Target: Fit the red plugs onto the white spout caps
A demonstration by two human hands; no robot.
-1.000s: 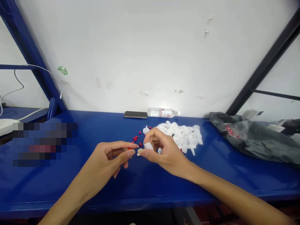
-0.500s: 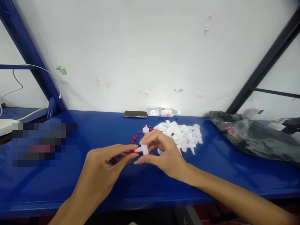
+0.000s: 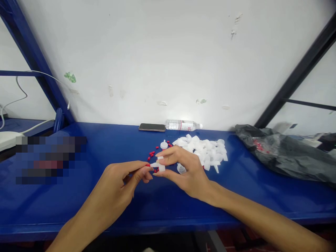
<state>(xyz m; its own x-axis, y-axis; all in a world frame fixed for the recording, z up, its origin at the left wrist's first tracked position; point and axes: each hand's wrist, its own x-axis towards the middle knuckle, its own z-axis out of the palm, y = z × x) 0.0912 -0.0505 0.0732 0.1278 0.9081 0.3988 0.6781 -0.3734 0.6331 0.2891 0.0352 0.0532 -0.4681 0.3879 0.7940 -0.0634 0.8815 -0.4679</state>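
Between finger and thumb my right hand [image 3: 187,171] grips the wide base of a white nozzle cap [image 3: 161,168], its narrow spout pointing left. On the spout's tip sits a small red cap [image 3: 148,165], pinched by my left hand [image 3: 128,178]; fingers cover most of it. Loose red caps [image 3: 151,154] lie on the table just beyond my hands. A single white nozzle cap [image 3: 164,145] stands spout up behind them, and another [image 3: 181,168] rests under my right hand. To the right spreads a pile of white nozzle caps [image 3: 207,148].
Along the wall on the blue table [image 3: 162,206] lie a phone [image 3: 152,127] and a clear plastic bottle [image 3: 182,125]. A dark plastic bag [image 3: 286,157] with red pieces occupies the right side. At the left is a blurred-out patch [image 3: 49,159]. Metal frame posts rise on both sides.
The white nozzle cap has turned slightly in my right fingers. My left fingers have shifted a little up and left, still pinching the red cap at its tip.
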